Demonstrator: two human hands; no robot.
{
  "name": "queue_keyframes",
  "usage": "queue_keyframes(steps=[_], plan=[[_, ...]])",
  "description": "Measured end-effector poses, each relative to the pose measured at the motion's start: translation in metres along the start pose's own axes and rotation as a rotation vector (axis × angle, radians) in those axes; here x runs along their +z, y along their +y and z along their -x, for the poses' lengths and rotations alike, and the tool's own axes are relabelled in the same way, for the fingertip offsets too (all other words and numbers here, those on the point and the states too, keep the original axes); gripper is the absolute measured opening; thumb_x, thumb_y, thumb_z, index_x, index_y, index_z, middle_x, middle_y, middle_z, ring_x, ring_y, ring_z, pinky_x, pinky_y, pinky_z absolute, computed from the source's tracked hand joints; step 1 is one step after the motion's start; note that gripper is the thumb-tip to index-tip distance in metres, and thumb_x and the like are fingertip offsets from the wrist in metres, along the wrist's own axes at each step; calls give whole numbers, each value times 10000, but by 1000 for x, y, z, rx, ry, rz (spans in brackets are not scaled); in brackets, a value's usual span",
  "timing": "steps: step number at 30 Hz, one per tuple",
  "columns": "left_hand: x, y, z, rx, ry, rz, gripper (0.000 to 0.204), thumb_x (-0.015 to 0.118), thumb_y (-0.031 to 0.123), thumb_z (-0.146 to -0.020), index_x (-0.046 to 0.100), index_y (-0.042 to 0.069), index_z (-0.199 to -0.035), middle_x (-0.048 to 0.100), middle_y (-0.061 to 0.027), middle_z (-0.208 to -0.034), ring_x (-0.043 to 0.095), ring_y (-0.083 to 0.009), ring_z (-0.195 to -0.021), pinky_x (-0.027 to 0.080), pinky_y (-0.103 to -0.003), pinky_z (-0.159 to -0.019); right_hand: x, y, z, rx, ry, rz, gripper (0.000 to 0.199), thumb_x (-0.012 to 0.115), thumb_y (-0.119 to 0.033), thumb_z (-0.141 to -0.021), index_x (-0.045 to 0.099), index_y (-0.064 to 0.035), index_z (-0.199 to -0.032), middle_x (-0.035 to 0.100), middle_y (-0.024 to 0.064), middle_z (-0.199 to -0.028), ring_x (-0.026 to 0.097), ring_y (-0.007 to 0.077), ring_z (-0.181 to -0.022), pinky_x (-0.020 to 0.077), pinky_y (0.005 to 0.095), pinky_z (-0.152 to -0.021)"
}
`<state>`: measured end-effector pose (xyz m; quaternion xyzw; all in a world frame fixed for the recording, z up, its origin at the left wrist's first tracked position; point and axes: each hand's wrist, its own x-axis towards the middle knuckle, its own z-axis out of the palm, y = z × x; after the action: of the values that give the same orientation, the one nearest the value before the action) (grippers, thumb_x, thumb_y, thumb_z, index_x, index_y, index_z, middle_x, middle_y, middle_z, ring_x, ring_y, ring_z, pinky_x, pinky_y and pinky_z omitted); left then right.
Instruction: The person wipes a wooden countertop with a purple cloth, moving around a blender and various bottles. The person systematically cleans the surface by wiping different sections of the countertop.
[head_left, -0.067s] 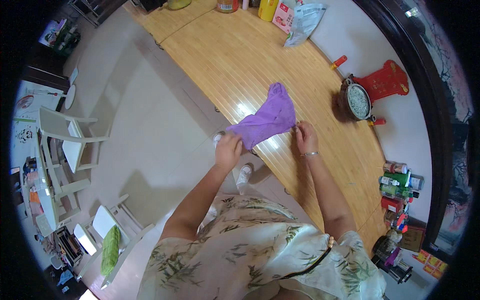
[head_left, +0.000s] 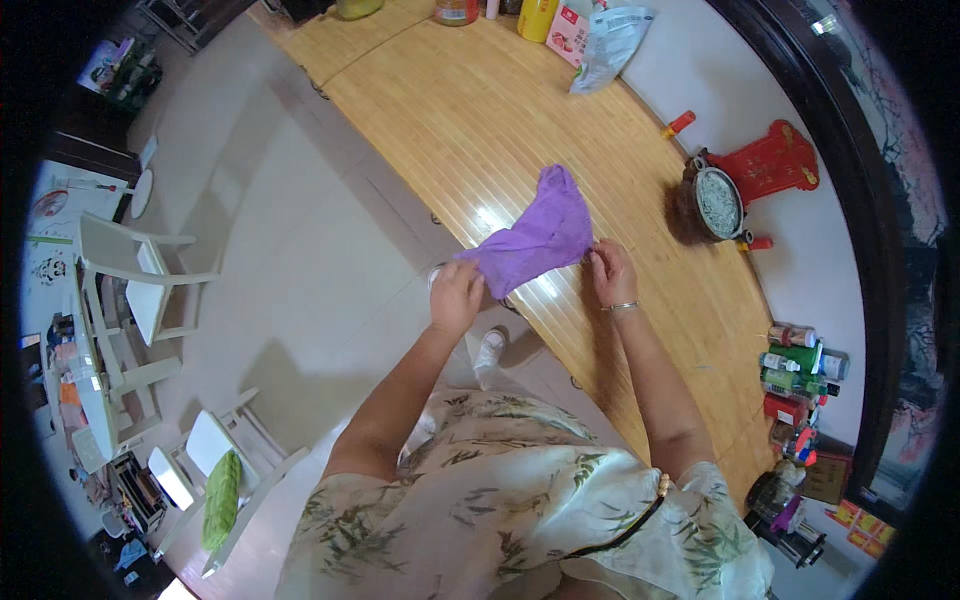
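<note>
A purple cloth (head_left: 537, 238) lies crumpled over the front edge of the wooden table (head_left: 470, 140), its far end stretched out across the boards. My left hand (head_left: 457, 295) pinches its near left corner, just off the table's edge above the floor. Above the tabletop, my right hand (head_left: 612, 273) has thumb and fingers closed on the cloth's right corner. Between the two hands the fabric hangs in loose folds, with a lower flap dropping past the edge.
Against the wall on the right stands a dark pot (head_left: 717, 203) of pale grains, near a red stand (head_left: 770, 160). Bottles and cans (head_left: 795, 360) line the wall nearer me. Packages (head_left: 608, 45) stand at the far end. White chairs (head_left: 150, 290) are on the floor to the left.
My left hand has shifted very slightly left at the cloth's corner. The right hand and the cloth look nearly the same.
</note>
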<state>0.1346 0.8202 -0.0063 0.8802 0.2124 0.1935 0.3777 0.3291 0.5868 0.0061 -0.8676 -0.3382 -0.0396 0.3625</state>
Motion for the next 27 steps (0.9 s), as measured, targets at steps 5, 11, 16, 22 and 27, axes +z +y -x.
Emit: queue_keyframes(steps=[5, 11, 16, 22, 27], plan=[[10, 1, -24, -178, -140, -170, 218, 596, 202, -831, 626, 118, -1030, 648, -138, -945, 616, -352, -869, 497, -446, -764, 16, -34, -38, -138, -36, -2, 300, 645, -148, -830, 627, -65, -1118, 600, 222, -1121, 584, 401, -1002, 473, 436, -894], [-13, -16, -51, -504, -131, -64, 230, 576, 247, -867, 594, 79, -1023, 658, -181, -958, 630, -373, -870, 503, -451, -756, 41, -42, -32, -29, -469, 342, 521, 689, -323, -774, 574, -139, -1248, 419, 196, -1395, 383, 393, -1268, 308, 489, -1066], [18, -48, -68, -571, 393, 285, 341, 534, 307, -914, 567, -16, -1018, 635, -262, -939, 618, -422, -884, 483, -469, -776, 82, -90, -22, -20, -365, 222, 598, 667, -339, -796, 496, -165, -1341, 385, 232, -1411, 364, 428, -1282, 271, 510, -1079], [60, -49, -78, -782, 192, 242, 476, 456, 378, -943, 583, -78, -999, 608, -317, -960, 588, -479, -920, 443, -510, -824, 72, -90, -22, 9, -506, 278, 698, 670, -354, -794, 399, -211, -1421, 289, 224, -1476, 289, 442, -1331, 210, 508, -1114], [104, -224, -97, -718, 387, -128, 476, 384, 353, -976, 593, -74, -951, 616, -322, -966, 598, -448, -897, 447, -512, -800, 134, -116, -56, -174, -427, 163, 745, 649, -400, -812, 331, -204, -1456, 242, 232, -1495, 253, 428, -1361, 188, 521, -1128]])
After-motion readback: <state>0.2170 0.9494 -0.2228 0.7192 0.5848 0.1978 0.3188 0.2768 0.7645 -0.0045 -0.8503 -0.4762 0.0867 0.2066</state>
